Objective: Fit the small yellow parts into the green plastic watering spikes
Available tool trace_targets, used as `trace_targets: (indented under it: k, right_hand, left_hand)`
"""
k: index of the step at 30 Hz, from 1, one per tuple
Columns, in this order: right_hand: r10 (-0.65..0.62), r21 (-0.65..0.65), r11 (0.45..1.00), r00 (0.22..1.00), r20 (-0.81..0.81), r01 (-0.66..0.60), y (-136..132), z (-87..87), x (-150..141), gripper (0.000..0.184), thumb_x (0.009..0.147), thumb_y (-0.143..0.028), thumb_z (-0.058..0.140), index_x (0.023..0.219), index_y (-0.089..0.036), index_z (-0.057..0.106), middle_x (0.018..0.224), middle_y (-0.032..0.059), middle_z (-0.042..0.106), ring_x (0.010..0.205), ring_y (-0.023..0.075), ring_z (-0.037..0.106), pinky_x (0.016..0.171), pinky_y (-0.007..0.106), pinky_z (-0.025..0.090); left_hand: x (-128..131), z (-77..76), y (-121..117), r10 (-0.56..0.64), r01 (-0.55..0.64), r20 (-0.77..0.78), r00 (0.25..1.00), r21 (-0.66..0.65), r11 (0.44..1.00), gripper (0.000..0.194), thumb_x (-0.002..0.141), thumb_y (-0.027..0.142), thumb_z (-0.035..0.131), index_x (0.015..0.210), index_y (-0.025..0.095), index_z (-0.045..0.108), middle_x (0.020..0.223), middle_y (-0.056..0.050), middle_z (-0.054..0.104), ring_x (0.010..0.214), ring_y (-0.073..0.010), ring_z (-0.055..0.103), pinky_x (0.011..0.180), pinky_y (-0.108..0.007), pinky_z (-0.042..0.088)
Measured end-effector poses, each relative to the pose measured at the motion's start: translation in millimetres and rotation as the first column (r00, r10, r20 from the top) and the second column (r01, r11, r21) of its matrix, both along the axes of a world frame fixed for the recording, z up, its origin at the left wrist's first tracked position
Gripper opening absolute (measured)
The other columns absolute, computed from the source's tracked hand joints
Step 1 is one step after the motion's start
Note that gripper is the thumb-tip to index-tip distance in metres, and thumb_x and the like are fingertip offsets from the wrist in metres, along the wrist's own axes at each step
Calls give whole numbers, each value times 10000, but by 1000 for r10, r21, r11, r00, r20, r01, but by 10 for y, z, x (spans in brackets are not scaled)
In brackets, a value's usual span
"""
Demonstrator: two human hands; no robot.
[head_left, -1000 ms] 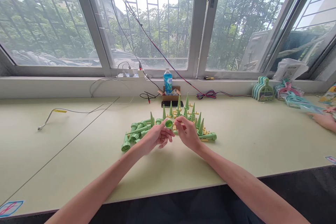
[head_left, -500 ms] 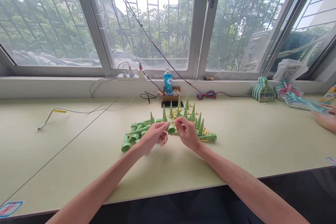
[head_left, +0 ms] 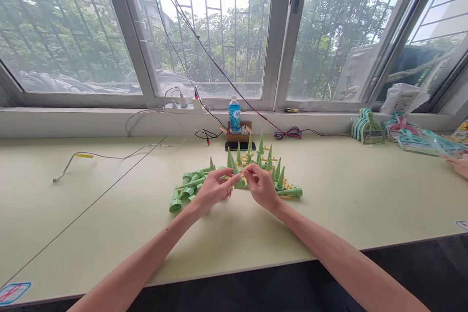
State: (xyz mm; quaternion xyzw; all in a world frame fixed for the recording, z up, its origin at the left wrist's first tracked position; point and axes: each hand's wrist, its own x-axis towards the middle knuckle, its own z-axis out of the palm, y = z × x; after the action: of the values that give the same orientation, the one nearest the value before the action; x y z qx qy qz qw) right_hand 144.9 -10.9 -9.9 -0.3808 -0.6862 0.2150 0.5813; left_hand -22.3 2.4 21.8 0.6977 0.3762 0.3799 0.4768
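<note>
My left hand (head_left: 215, 188) pinches a green cone-shaped spike (head_left: 236, 174) that points up, its wide base low near the table. My right hand (head_left: 260, 183) is closed in a pinch right beside the spike, on a small yellow piece too tiny to make out clearly. Behind the hands several green spikes (head_left: 260, 148) stand upright among small yellow parts (head_left: 288, 185). To the left lies a heap of green spikes (head_left: 187, 186) on their sides.
A pale green table (head_left: 109, 214) runs under a wide window. A blue-labelled bottle (head_left: 234, 113), a small cardboard box (head_left: 238, 134) and a dark phone (head_left: 239, 145) sit at the back. Cables (head_left: 109, 155) trail left. Packaged coloured goods (head_left: 369, 128) and another person's hand (head_left: 459, 163) are at the right.
The green spike turned from open end facing me to tip upward, and both hands lowered slightly towards the table. The other person's hand at the right drew further away.
</note>
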Motion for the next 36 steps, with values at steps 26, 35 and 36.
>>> trace_targets:
  k: [26, 35, 36]
  right_hand:
    - [-141, 2, 990, 989, -36, 141, 22, -25, 23, 252, 984, -365, 443, 810, -192, 501, 649, -37, 424, 488, 85, 313, 454, 223, 271]
    - [-39, 59, 997, 999, -22, 40, -4, -7, 12, 256, 993, -368, 438, 808, -198, 483, 648, -46, 396, 497, 79, 291, 460, 216, 268]
    - [-25, 62, 998, 999, -19, 26, -5, -7, 10, 255, 994, -368, 437, 810, -199, 485, 649, -46, 397, 497, 79, 288, 461, 218, 266]
  left_hand:
    - [46, 9, -25, 163, -173, 93, 982, 114, 978, 504, 889, 583, 509, 632, 154, 568, 468, 17, 473, 361, -70, 423, 367, -188, 313]
    - [24, 18, 10, -107, 123, 69, 992, -292, 949, 742, 848, 731, 396, 514, 113, 635, 368, -47, 503, 301, -84, 378, 309, -196, 243]
    - [23, 18, 12, -117, 129, 58, 991, -293, 947, 735, 844, 727, 413, 523, 109, 647, 366, -48, 507, 293, -77, 364, 308, -194, 234]
